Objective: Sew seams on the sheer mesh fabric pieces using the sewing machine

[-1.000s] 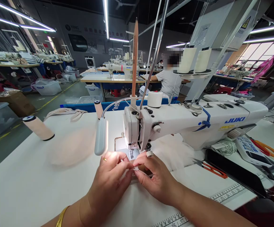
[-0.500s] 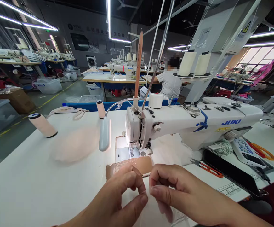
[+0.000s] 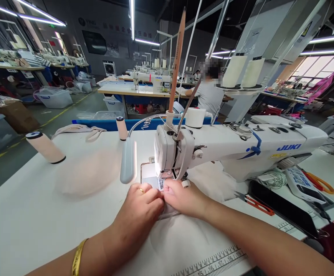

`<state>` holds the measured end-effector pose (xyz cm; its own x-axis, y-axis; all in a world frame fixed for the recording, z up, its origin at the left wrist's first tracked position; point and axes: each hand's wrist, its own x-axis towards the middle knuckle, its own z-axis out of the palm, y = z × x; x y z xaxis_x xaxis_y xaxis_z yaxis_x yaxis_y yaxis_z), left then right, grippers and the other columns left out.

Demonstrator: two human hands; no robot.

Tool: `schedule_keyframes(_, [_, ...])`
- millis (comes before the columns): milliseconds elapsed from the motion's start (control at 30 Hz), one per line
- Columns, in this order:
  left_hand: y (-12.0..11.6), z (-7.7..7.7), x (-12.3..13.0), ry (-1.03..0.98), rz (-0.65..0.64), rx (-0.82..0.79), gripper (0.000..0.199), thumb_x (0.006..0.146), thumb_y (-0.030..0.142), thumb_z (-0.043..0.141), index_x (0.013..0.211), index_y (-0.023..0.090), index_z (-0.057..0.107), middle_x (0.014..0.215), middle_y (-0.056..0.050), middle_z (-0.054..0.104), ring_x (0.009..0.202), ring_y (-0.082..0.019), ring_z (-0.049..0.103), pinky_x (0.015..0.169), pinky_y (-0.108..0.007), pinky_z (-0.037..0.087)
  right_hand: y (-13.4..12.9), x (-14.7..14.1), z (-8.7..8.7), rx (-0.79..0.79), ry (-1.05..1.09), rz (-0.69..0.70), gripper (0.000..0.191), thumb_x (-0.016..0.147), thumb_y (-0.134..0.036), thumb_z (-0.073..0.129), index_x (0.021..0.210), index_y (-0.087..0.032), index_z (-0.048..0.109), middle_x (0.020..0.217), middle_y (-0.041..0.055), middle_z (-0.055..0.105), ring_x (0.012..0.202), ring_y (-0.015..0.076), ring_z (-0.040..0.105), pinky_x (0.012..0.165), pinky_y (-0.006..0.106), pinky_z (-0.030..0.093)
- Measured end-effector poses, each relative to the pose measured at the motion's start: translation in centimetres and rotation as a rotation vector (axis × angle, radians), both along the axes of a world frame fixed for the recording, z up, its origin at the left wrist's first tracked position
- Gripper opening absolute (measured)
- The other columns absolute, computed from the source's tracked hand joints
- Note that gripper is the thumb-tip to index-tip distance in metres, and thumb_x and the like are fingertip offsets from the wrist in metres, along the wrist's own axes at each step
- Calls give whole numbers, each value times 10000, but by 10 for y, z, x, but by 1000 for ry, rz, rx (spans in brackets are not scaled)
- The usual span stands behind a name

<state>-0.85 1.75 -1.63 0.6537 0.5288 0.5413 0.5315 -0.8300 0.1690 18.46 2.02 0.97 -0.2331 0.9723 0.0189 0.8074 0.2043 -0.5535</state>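
Both hands are together at the needle area of a white sewing machine (image 3: 172, 149). My left hand (image 3: 139, 207), with a ring and a gold bangle, has its fingers curled and pressed down just left of the presser foot (image 3: 161, 184). My right hand (image 3: 184, 197) is closed, its thumb side against the foot, touching the left fingertips. A pale sheer fabric (image 3: 169, 212) shows under and below both hands, pinched between them; its edge at the needle is hidden by the fingers. The brown plate cover in front of the needle is mostly covered.
Left of the machine lie a sheer pale fabric piece (image 3: 88, 174) and a peach thread cone (image 3: 46, 147). A grey lamp (image 3: 128, 161) hangs beside the needle. At right are a black phone (image 3: 282, 209), orange-handled snips (image 3: 260, 206) and a coiled cable (image 3: 271, 180). A co-worker (image 3: 210, 96) sits beyond.
Both hands have moved forward from near the table's front to the presser foot, carrying the sheer fabric. The fingers have come together there. The camera view has shifted slightly.
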Motion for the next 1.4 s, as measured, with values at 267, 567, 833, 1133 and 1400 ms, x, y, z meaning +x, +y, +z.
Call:
schedule_keyframes(267, [0, 0, -1, 16, 4, -16, 317, 967, 58, 510, 704, 207, 606, 725, 0, 642, 724, -193, 527, 755, -370, 373, -28, 17, -4, 452, -328, 143, 65, 966, -189, 570, 928, -215, 616, 735, 36, 623, 639, 216, 528, 566, 324, 323])
schedule_keyframes(567, [-2, 2, 1, 21, 52, -8, 305, 1038, 133, 480, 895, 242, 727, 856, -7, 729, 779, -206, 577, 772, -386, 383, -24, 19, -25, 514, -166, 369, 219, 997, -53, 466, 1015, -178, 645, 1051, 101, 736, 969, 258, 660, 733, 368, 481])
schedule_keyframes(833, [-2, -3, 4, 20, 103, -2, 260, 1019, 156, 484, 1012, 248, 727, 907, -22, 733, 857, -235, 605, 806, -404, 359, -17, 26, -33, 511, -195, 306, 215, 980, -51, 513, 1039, -181, 674, 1217, 83, 750, 965, 281, 681, 780, 425, 514])
schedule_keyframes(1133, [0, -20, 8, -25, 160, -3, 298, 1051, 211, 425, 1038, 251, 721, 967, -28, 738, 890, -241, 589, 845, -428, 330, -15, 27, -34, 563, -213, 256, 227, 970, -47, 542, 1046, -196, 695, 1207, 54, 754, 936, 259, 662, 788, 386, 518])
schedule_keyframes(1400, [2, -14, 0, -44, 63, -55, 259, 1026, 174, 453, 1056, 247, 699, 1041, -32, 736, 940, -254, 588, 883, -436, 353, -24, 28, -26, 545, -168, 356, 175, 991, -66, 523, 1016, -193, 641, 1028, 74, 736, 1003, 264, 644, 794, 374, 483])
